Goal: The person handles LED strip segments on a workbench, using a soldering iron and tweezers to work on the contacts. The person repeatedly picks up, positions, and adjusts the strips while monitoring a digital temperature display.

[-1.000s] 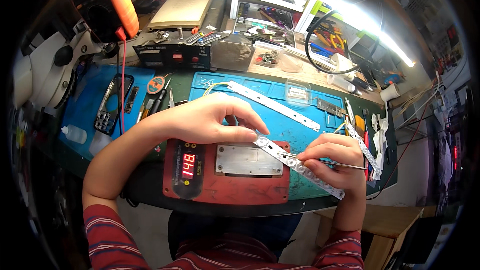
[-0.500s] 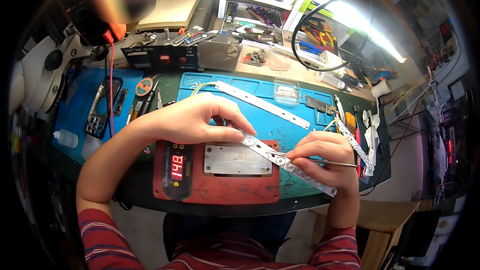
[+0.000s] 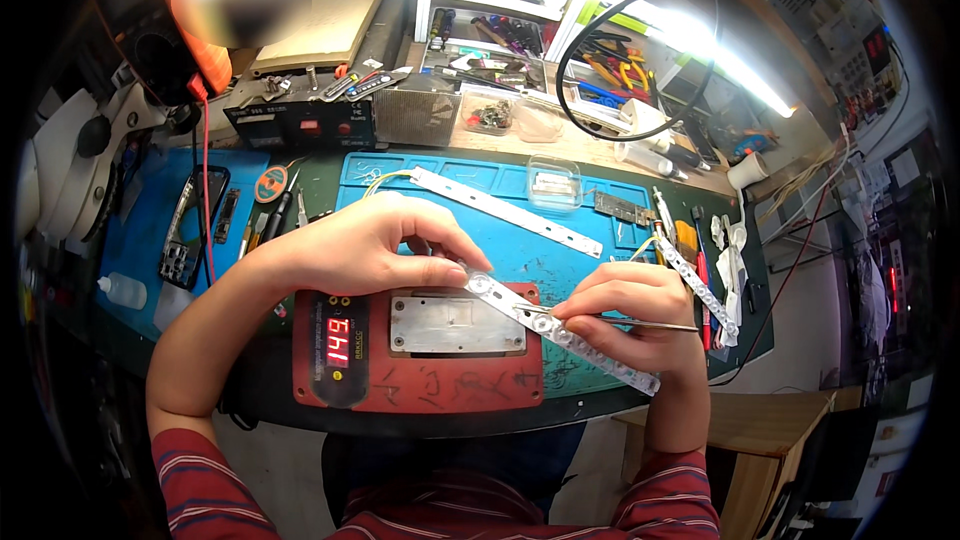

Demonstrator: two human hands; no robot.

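My left hand pinches the upper end of a white LED strip dotted with round clear lenses. The strip slants down to the right, over the right edge of a red heating plate with a metal top and a lit red display. In my right hand is a pair of metal tweezers, its tips at the strip between two lenses. My right fingers hide part of the tweezers and lie close over the strip's lower half.
Another white strip lies on the blue mat, near a small clear box. A second lensed strip lies at the right. A phone frame and a white bottle are at the left. A black cable loops overhead.
The whole view has shifted a little, so things sit farther left in the picture. Both hands keep their hold on the strip and tweezers. The display reading has changed.
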